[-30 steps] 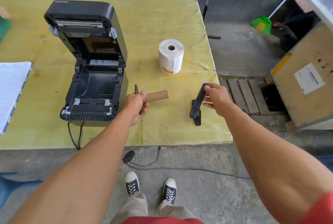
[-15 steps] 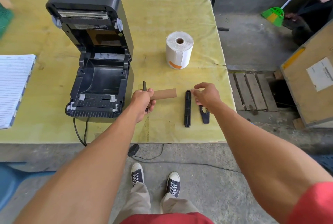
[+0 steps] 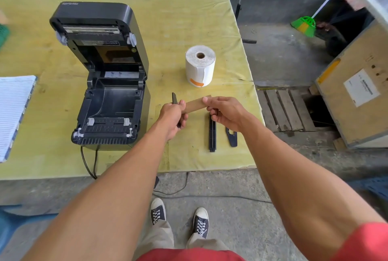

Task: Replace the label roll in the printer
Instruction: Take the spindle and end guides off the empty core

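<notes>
The black label printer (image 3: 109,84) stands on the yellow-green table (image 3: 178,19) with its lid up and its roll bay bare. A full white label roll (image 3: 200,68) stands on end to its right. My left hand (image 3: 173,116) grips one end of an empty brown cardboard core (image 3: 194,105) together with a flat black plastic piece (image 3: 174,99) that sticks up past my fingers. My right hand (image 3: 225,112) pinches the core's other end. A black spindle bar (image 3: 212,134) and a second flat black piece (image 3: 231,137) lie on the table under my right hand.
A lined notepad (image 3: 12,113) lies at the table's left edge. The printer's cables (image 3: 89,164) hang over the front edge. Right of the table are a wooden pallet (image 3: 281,107) and a plywood crate (image 3: 357,92). A fan stand (image 3: 241,8) is behind.
My right hand set the black spindle bar down on the table beside the flat piece, then moved left and took hold of the free end of the cardboard core.
</notes>
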### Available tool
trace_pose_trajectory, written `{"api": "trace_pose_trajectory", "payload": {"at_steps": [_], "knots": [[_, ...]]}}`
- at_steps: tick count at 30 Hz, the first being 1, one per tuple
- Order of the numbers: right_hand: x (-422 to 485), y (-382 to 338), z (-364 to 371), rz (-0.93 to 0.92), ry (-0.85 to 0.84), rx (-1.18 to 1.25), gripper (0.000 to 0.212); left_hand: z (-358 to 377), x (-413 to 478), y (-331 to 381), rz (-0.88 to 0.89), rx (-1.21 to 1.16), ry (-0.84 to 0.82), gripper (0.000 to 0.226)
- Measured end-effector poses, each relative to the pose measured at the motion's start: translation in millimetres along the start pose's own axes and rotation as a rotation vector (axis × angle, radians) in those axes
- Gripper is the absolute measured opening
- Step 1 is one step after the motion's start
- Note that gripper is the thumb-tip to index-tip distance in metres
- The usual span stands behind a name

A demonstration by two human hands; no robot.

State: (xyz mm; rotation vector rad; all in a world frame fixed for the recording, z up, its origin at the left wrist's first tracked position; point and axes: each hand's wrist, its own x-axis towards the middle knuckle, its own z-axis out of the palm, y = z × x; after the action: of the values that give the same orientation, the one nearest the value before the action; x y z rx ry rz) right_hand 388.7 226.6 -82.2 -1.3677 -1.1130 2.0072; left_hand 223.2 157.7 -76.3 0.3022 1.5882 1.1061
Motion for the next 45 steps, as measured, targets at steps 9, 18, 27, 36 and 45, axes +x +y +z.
{"api": "trace_pose_trajectory", "payload": {"at_steps": [9, 18, 27, 36, 45], "knots": [[-6, -17, -23, -0.030, 0.327, 0.444, 0.011, 2, -9, 4, -0.037, -0.045, -0.026, 0.015], [-6, -7, -31, 0.042, 0.330, 0.214, 0.024, 0, 7, -21, -0.007, 0.384, 0.116, 0.012], [3, 2, -12, 0.048, 0.267, -0.079, 0.031, -18, 14, -34, 0.094, 0.885, 0.285, 0.029], [19, 8, 23, -0.058, 0.224, -0.472, 0.041, -28, 8, -38, 0.277, 1.094, 0.297, 0.040], [28, 32, 62, -0.077, 0.194, -1.112, 0.050, -38, 13, -42, 0.336, 1.031, 0.238, 0.036]]}}
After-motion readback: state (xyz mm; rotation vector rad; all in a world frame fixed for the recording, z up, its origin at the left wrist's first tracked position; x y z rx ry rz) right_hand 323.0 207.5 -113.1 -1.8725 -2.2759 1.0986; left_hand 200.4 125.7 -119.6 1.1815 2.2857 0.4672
